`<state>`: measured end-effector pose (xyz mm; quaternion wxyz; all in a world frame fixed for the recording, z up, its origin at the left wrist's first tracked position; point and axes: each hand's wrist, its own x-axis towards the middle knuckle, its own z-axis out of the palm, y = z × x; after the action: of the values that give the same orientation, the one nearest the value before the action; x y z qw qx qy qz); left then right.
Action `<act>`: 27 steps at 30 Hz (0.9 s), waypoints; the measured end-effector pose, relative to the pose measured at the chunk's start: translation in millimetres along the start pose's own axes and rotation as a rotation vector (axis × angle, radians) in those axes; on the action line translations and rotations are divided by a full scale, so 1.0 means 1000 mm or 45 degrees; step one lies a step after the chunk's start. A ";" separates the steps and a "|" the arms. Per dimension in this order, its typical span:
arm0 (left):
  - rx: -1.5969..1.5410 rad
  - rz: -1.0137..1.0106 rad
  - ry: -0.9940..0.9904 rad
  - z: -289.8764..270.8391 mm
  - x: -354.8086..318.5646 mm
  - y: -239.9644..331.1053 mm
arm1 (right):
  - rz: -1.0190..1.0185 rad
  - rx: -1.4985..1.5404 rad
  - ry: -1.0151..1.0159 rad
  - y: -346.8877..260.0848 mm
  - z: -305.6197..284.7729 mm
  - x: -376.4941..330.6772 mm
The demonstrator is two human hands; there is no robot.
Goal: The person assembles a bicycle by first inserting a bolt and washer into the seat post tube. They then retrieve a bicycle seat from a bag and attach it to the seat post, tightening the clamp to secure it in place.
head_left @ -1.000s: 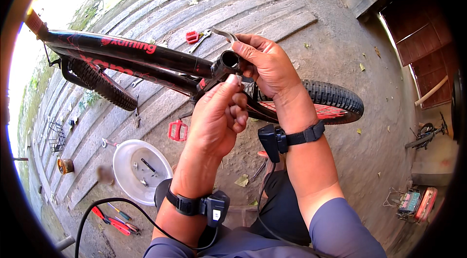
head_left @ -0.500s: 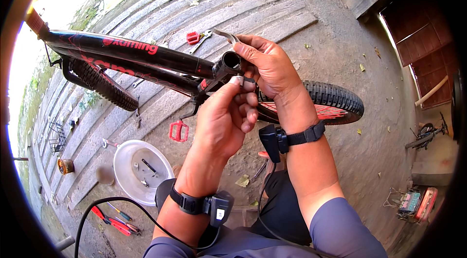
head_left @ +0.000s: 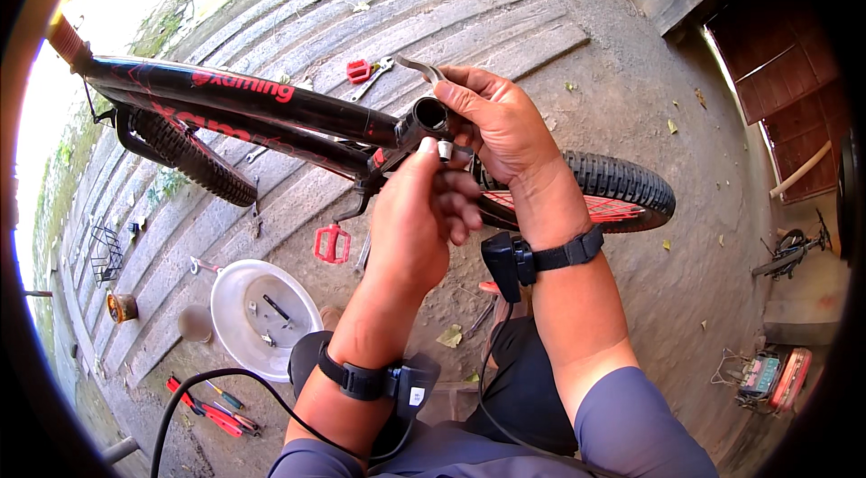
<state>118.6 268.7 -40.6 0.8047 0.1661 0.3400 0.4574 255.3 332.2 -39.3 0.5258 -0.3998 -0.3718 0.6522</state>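
A black bicycle frame (head_left: 244, 88) with red markings stretches in from the left, and its open seat tube (head_left: 429, 112) faces up between my hands. My right hand (head_left: 507, 122) grips a curved metal quick-release lever (head_left: 420, 66) between thumb and index finger, its other fingers curled behind the tube. Just below the tube opening, my left hand (head_left: 410, 221) has its thumb against a small silver barrel-shaped nut (head_left: 445, 151), fingers curled beneath. The far side of the clamp is hidden by my hands.
A knobbly tyre (head_left: 622, 191) lies right of my hands. Red pedals (head_left: 332, 243) and a wrench (head_left: 374, 78) are near the frame. A white basin (head_left: 236, 334) holds small parts; red-handled tools (head_left: 221, 418) lie below it. A black cable (head_left: 216, 372) loops by my left forearm.
My left thumb has shifted slightly left and the fingers have moved, so the silver nut now shows more plainly. My right hand keeps its hold on the lever.
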 end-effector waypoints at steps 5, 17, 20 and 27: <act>0.272 0.160 0.053 0.001 0.004 -0.002 | -0.031 0.066 0.038 0.005 0.005 0.002; 0.530 0.419 0.115 -0.001 0.005 -0.009 | -0.040 0.036 0.054 0.006 0.002 0.002; 0.094 0.107 0.028 0.000 0.002 -0.003 | -0.033 0.037 0.035 0.004 0.002 0.001; 0.342 0.285 0.101 -0.002 0.005 -0.007 | -0.031 0.035 0.047 0.005 0.002 0.002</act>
<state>123.4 269.5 -48.1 0.7053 0.2908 0.4089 0.5009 251.3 333.1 -43.4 0.5459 -0.3999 -0.3578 0.6435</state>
